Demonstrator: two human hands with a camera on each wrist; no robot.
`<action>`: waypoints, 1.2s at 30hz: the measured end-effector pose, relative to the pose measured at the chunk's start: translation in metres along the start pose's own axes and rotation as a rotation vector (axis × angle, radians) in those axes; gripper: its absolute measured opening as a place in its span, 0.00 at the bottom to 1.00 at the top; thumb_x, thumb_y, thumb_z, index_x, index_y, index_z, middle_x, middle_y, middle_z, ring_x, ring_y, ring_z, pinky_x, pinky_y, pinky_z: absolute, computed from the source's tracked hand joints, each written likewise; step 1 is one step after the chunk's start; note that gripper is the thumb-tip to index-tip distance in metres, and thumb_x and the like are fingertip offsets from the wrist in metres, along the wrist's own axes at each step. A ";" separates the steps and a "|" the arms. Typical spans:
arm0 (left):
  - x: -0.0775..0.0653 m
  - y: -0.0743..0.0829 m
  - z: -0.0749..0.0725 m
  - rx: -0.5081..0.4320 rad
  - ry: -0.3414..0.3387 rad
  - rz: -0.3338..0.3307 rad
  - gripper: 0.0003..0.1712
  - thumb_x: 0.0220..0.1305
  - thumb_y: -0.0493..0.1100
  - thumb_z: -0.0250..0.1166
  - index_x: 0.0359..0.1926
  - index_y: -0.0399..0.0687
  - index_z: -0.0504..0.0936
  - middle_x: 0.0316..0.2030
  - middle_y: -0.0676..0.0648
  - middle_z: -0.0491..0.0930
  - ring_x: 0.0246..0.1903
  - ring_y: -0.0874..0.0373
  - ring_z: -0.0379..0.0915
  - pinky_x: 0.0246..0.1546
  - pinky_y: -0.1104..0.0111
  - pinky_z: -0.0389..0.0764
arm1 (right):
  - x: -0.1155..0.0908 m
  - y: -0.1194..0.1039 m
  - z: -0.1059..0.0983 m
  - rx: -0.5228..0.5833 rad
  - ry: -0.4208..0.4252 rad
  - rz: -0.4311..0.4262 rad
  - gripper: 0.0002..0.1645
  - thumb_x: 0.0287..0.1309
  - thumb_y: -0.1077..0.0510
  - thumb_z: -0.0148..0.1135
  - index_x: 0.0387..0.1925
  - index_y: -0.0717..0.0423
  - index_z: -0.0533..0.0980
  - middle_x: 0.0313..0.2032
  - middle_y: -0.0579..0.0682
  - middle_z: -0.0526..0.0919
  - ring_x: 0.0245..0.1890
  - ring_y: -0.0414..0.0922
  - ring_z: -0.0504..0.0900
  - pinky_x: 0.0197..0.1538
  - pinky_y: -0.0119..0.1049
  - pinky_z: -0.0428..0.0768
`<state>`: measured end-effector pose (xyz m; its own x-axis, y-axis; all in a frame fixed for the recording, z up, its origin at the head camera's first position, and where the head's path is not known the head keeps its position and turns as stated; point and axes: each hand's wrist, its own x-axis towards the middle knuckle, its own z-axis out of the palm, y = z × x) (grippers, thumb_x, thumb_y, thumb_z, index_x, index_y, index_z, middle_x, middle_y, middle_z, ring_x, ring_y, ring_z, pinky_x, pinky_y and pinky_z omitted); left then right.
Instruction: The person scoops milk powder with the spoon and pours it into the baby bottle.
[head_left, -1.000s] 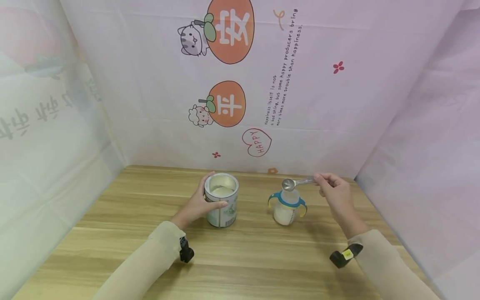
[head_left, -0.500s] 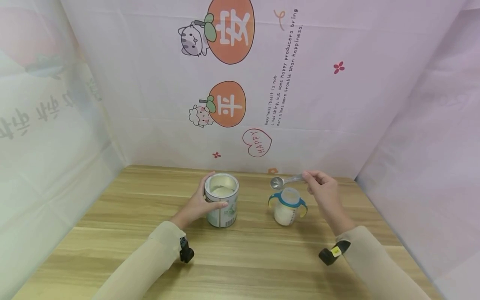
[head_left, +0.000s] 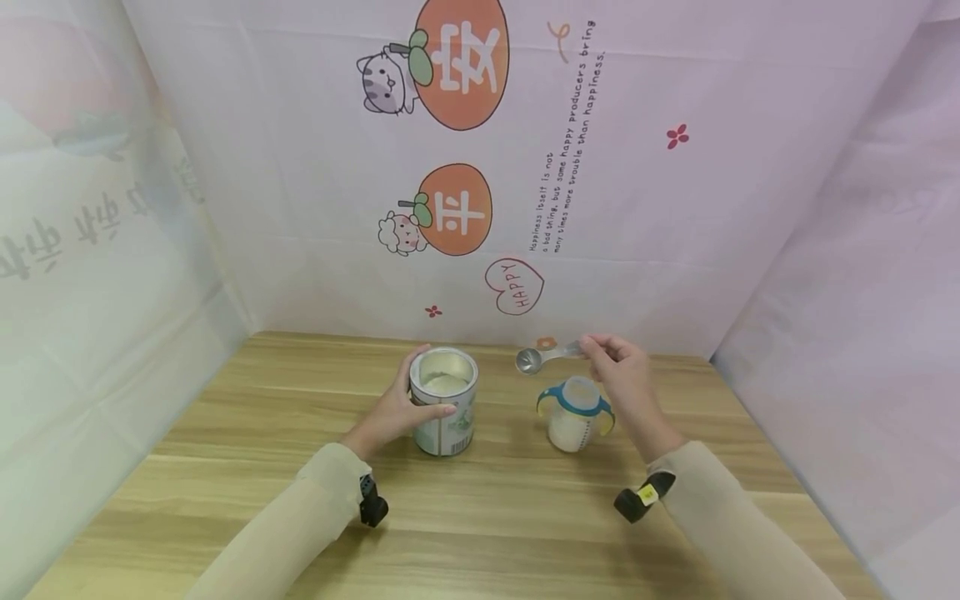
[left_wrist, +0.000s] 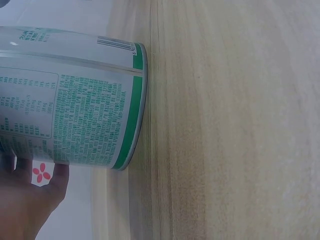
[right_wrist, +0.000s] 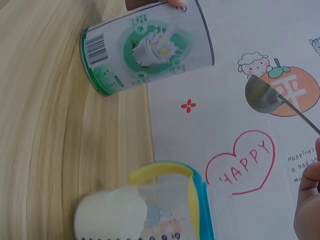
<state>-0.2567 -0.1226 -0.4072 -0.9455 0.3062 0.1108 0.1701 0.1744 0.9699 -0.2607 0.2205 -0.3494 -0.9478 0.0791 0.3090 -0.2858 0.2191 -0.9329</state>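
Note:
My left hand (head_left: 400,409) grips the side of a milk powder can (head_left: 444,425), thumb across the front and fingers round the left side. The can stands upright without a lid, pale powder (head_left: 446,383) inside. In the left wrist view the can's printed back (left_wrist: 90,105) fills the left part. With thumb and fingers my right hand (head_left: 622,367) pinches the handle of a metal measuring spoon (head_left: 529,360). Its bowl hangs in the air between the can and a baby bottle (head_left: 572,427). Whitish contents fill the bottle's lower part; it has a blue collar and yellow-and-blue handles, and its top is uncapped.
Both vessels stand on a wood-grain table (head_left: 480,517). Behind it rises a printed cloth backdrop (head_left: 615,283), with more cloth at the left and right sides. The bottle stands below my right hand, to the right of the can.
My right hand has carried the spoon leftward, from above the bottle's mouth toward the can. The left hand, can and bottle have stayed in place.

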 end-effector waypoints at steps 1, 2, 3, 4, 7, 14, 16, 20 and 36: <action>0.000 0.000 0.000 -0.002 0.000 -0.001 0.62 0.54 0.47 0.79 0.77 0.73 0.45 0.71 0.38 0.59 0.69 0.36 0.56 0.65 0.37 0.57 | 0.000 0.000 0.002 -0.002 -0.005 0.001 0.27 0.67 0.44 0.63 0.48 0.67 0.78 0.32 0.44 0.80 0.27 0.40 0.69 0.33 0.29 0.74; 0.000 -0.001 0.000 -0.003 0.000 -0.001 0.62 0.53 0.47 0.79 0.77 0.72 0.45 0.71 0.38 0.59 0.69 0.36 0.56 0.65 0.37 0.57 | 0.001 -0.001 0.005 0.005 -0.012 0.003 0.27 0.67 0.44 0.63 0.48 0.66 0.78 0.33 0.44 0.80 0.28 0.40 0.69 0.33 0.29 0.74; 0.000 -0.001 0.000 -0.006 0.001 0.000 0.62 0.53 0.47 0.80 0.77 0.72 0.45 0.71 0.38 0.59 0.69 0.36 0.56 0.65 0.37 0.57 | 0.001 -0.001 0.008 0.005 -0.014 0.007 0.27 0.67 0.43 0.63 0.48 0.65 0.79 0.33 0.44 0.80 0.28 0.39 0.69 0.33 0.29 0.74; 0.001 -0.002 0.000 -0.006 0.001 0.002 0.63 0.53 0.46 0.80 0.77 0.72 0.45 0.71 0.38 0.59 0.69 0.36 0.56 0.65 0.37 0.57 | 0.002 -0.002 0.011 0.006 -0.019 0.009 0.27 0.67 0.43 0.63 0.48 0.64 0.79 0.33 0.43 0.80 0.28 0.39 0.69 0.33 0.29 0.74; 0.002 -0.003 0.000 -0.006 0.004 0.010 0.63 0.53 0.46 0.80 0.78 0.70 0.45 0.71 0.38 0.59 0.69 0.35 0.56 0.65 0.37 0.57 | 0.003 -0.004 0.020 0.017 -0.038 0.014 0.26 0.67 0.42 0.64 0.48 0.62 0.79 0.36 0.48 0.80 0.29 0.40 0.70 0.35 0.28 0.74; 0.001 0.000 0.001 0.007 0.007 0.016 0.63 0.53 0.44 0.79 0.78 0.68 0.45 0.70 0.37 0.59 0.68 0.35 0.57 0.65 0.37 0.57 | 0.003 -0.010 0.040 0.022 -0.083 0.003 0.27 0.68 0.43 0.63 0.50 0.63 0.79 0.39 0.51 0.80 0.35 0.43 0.73 0.38 0.31 0.76; 0.001 -0.001 0.001 0.008 0.005 0.015 0.63 0.53 0.44 0.79 0.78 0.68 0.45 0.70 0.36 0.59 0.68 0.35 0.58 0.65 0.37 0.58 | 0.003 -0.011 0.044 0.039 -0.089 -0.004 0.26 0.68 0.44 0.62 0.50 0.65 0.79 0.40 0.51 0.80 0.35 0.42 0.73 0.39 0.31 0.76; 0.009 -0.015 0.000 0.006 0.006 0.019 0.64 0.53 0.44 0.79 0.78 0.70 0.44 0.70 0.36 0.59 0.68 0.36 0.59 0.65 0.38 0.59 | 0.005 -0.011 0.053 0.081 -0.101 -0.017 0.23 0.70 0.48 0.62 0.49 0.67 0.78 0.38 0.49 0.80 0.35 0.41 0.73 0.40 0.32 0.76; 0.016 -0.031 -0.001 0.013 0.021 0.064 0.63 0.51 0.49 0.81 0.77 0.74 0.46 0.70 0.44 0.61 0.67 0.41 0.60 0.65 0.38 0.59 | 0.011 -0.012 0.089 -0.001 -0.125 -0.058 0.16 0.67 0.49 0.65 0.43 0.60 0.82 0.34 0.51 0.81 0.31 0.44 0.73 0.30 0.29 0.72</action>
<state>-0.2771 -0.1246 -0.4353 -0.9381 0.2976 0.1773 0.2342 0.1677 0.9576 -0.2797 0.1322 -0.3513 -0.9399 -0.0557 0.3369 -0.3407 0.2208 -0.9139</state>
